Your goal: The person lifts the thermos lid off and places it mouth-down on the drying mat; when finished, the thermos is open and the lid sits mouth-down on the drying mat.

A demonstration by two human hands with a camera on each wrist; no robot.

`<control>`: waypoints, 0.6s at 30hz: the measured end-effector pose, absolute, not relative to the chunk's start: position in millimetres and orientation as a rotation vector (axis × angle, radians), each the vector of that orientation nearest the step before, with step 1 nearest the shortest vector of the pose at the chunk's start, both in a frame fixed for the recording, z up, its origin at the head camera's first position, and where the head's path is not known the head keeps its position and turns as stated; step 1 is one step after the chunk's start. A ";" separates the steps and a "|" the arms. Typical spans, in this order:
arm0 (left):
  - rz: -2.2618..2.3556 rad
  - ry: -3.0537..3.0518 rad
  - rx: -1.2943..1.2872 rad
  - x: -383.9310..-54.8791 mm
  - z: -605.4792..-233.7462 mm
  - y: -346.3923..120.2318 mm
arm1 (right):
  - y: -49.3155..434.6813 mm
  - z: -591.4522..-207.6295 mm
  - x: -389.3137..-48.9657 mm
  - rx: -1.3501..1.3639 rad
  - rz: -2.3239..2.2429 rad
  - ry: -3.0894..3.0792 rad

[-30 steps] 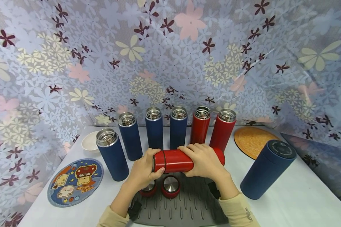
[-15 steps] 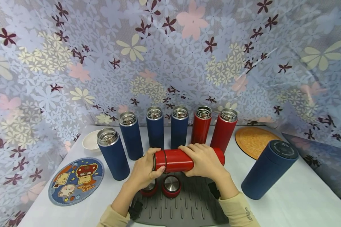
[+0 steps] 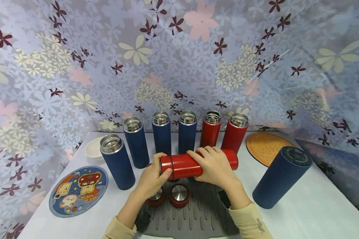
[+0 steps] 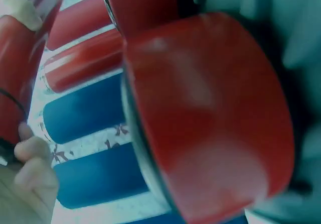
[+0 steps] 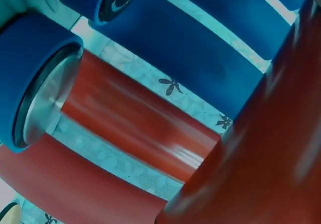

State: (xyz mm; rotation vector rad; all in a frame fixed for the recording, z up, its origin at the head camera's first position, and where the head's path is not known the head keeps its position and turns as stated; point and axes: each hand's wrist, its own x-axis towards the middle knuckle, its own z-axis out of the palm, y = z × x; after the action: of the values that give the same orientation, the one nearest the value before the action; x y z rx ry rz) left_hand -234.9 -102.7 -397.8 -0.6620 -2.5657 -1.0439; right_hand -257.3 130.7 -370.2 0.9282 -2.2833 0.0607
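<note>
A red thermos bottle [image 3: 183, 166] with its lid on lies sideways in mid-air between both hands, its right end slightly higher. At the lid end, my left hand [image 3: 152, 175] grips it, thumb across the front. My right hand [image 3: 213, 167] wraps over the middle of the body. Below sit two red lids, the right lid [image 3: 179, 195] and the left lid [image 3: 156, 198], their steel insides up, on a dark ribbed mat [image 3: 194, 215]. A red lid [image 4: 210, 118] looms large in the left wrist view. The right wrist view shows a blue lid [image 5: 30, 78] with a steel inside.
Behind the hands stand several lidless bottles, among them a blue bottle [image 3: 161, 136] and a red bottle [image 3: 234, 136]. A capped blue bottle [image 3: 281, 179] stands at right. An orange round mat [image 3: 267, 149], a white dish [image 3: 94, 148] and a cartoon mat [image 3: 77, 192] lie around.
The red bottle has tilted, its right end rising a little. My right hand has moved slightly up with it, while the left hand keeps its grip on the lid end.
</note>
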 end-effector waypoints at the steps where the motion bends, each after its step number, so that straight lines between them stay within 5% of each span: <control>1: -1.056 -2.596 -0.668 -234.2 -396.3 -104.0 | 130.7 -370.2 -257.4 0.929 0.057 -2.285; 8: -1.363 -2.621 -0.905 -233.6 -386.4 -117.3 | 135.4 -370.9 -259.2 0.906 0.059 -2.308; 18: -0.956 -2.286 -1.147 -238.4 -379.1 -127.3 | 138.2 -372.0 -262.6 0.941 0.124 -2.272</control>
State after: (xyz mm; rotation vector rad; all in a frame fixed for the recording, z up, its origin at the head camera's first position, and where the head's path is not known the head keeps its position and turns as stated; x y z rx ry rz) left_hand -238.4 -127.3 -379.1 -1.1474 -2.2855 -0.9558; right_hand -262.6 138.2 -372.0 0.9408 -2.2721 0.1238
